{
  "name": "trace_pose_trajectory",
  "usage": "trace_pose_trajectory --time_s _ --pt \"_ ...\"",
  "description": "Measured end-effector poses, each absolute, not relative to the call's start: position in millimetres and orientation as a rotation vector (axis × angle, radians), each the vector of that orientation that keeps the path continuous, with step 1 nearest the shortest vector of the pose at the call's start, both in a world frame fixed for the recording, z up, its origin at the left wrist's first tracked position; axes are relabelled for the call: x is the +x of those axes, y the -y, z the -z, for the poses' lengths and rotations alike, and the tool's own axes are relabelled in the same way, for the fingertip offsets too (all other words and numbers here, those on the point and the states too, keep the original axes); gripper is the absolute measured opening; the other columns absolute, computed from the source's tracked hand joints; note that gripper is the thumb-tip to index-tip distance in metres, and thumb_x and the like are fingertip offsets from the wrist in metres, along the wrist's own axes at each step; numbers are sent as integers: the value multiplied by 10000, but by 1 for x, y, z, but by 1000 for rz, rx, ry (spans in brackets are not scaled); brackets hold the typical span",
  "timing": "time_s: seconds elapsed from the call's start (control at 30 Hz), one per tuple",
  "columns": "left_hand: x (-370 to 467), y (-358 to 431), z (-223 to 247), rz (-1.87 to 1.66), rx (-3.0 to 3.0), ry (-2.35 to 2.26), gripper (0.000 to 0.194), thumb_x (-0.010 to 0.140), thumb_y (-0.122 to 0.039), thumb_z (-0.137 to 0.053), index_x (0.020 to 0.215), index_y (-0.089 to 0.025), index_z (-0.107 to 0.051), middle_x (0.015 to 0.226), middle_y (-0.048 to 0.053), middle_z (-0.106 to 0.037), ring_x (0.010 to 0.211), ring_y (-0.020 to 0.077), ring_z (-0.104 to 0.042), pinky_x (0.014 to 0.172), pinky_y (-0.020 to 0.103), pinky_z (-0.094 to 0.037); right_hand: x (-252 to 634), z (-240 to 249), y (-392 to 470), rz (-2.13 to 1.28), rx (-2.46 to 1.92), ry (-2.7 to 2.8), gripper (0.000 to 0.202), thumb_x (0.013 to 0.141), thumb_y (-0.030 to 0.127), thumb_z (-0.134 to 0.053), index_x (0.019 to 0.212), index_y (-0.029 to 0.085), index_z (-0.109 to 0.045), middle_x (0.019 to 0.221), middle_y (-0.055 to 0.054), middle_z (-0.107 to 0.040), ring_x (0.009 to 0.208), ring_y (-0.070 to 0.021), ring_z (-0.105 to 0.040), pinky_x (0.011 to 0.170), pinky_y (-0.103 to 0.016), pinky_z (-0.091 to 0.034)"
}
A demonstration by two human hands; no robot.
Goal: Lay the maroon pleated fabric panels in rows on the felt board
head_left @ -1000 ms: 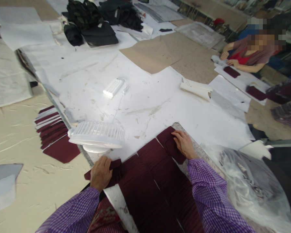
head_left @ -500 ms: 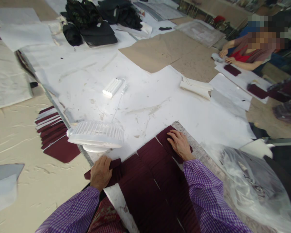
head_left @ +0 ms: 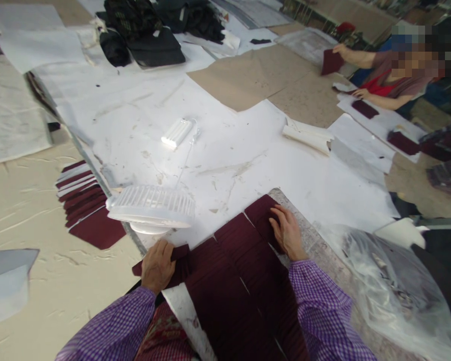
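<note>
Rows of overlapping maroon fabric pieces [head_left: 229, 281] cover a speckled board [head_left: 308, 235] in front of me. My left hand [head_left: 158, 265] is closed around a small bundle of maroon fabric pieces [head_left: 180, 253] at the left edge of the rows. The fingertips of that hand are partly hidden. At the far right row, my right hand [head_left: 288, 232] rests with fingers apart on the top maroon piece [head_left: 261, 213], touching it near its right edge.
Left of the board stands a white fan [head_left: 152, 208], near stacked maroon pieces [head_left: 101, 225]. A white lamp [head_left: 176, 133] lies on the white-covered table. Clear plastic [head_left: 398, 286] is at right. Across the table, a co-worker [head_left: 383, 80] lifts a maroon piece [head_left: 331, 61].
My right hand has slid slightly right and toward me, uncovering more of the top piece. My left hand stays put. The co-worker has raised a maroon piece.
</note>
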State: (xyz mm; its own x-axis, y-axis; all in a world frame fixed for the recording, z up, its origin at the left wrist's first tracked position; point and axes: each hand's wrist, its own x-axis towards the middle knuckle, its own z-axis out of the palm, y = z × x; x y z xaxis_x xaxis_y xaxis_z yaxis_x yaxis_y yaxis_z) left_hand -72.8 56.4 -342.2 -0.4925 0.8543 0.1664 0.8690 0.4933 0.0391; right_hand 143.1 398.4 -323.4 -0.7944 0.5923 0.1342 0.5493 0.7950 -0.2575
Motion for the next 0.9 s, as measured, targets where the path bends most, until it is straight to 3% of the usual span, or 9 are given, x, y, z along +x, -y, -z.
trace_pose_trajectory --time_s 0.13,0.43,0.53,0.63,0.73,0.8,0.9 --pt "-73 -56 343 183 -1509 2612 64 773 -206 -527 826 -174 -545 865 104 -556 832 268 -509 717 365 -416 140 346 -386 -259 -917 2820 601 959 430 -323 1386 11 -373 1476 -231 -320 1389 -320 -231 1112 -520 -200" --pt "-73 -54 349 129 -1504 2665 79 785 -241 -501 821 -184 -542 829 84 -537 820 261 -496 731 368 -407 92 360 -378 -317 -989 2860 628 976 428 -252 1434 1 -277 1529 -195 -205 1426 -287 -112 1140 -529 -32" --pt "-73 -55 346 120 -1521 2626 81 791 -239 -497 825 -180 -539 830 86 -536 805 259 -491 731 368 -405 67 354 -372 -357 -998 2833 636 976 455 -228 1432 17 -298 1523 -195 -226 1424 -295 -127 1135 -542 -35" --pt "-73 -57 343 123 -1538 2570 65 792 -211 -491 826 -175 -533 808 81 -522 777 255 -485 710 360 -402 55 336 -378 -421 -914 2828 569 987 444 -162 1449 147 -311 1512 -84 -313 1410 -191 -213 1150 -409 -157" --pt "-73 -58 343 120 -1551 2539 55 783 -196 -492 825 -177 -523 798 75 -509 765 253 -483 691 353 -401 72 317 -394 -435 -965 2750 544 996 363 -27 1497 177 -128 1549 -39 -220 1415 -117 -183 1127 -336 -233" --pt "-73 -57 345 111 -1551 2549 58 788 -213 -493 830 -182 -517 807 74 -508 771 254 -483 696 354 -405 93 316 -401 -401 -1098 2671 565 990 356 -10 1497 107 -26 1566 -102 -113 1438 -181 -77 1140 -442 -170" --pt "-73 -55 348 98 -1535 2594 73 795 -237 -495 845 -188 -518 825 74 -514 793 257 -487 718 360 -409 121 332 -401 -356 -1229 2663 649 981 443 -132 1474 21 -152 1542 -200 -150 1432 -294 -73 1125 -553 -69"
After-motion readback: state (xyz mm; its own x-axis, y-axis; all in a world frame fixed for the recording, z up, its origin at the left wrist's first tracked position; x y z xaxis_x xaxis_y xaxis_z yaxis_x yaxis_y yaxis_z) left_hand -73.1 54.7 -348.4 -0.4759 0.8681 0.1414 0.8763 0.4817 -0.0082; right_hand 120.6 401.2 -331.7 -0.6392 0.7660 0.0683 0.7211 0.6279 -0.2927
